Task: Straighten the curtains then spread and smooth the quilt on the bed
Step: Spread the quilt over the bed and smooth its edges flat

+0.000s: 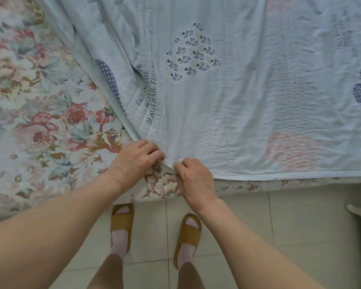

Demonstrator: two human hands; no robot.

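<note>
Covering the bed, pale blue quilt [227,97], wrinkled, patchwork prints, corner gathered

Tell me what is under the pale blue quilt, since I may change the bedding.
A floral sheet shows left of the quilt and at the corner both hands hold. Whatever lies beneath the spread quilt is hidden.

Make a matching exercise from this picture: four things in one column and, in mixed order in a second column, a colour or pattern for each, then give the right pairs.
Things
1. quilt
2. bed sheet
3. slippers
4. floor

Descriptions
A. mustard brown
B. pale blue with printed patches and lettering
C. light tiles
D. red and pink flowers

Pairs: 1-B, 2-D, 3-A, 4-C

The left hand and right hand both grip the quilt's corner at the bed's edge.
</note>
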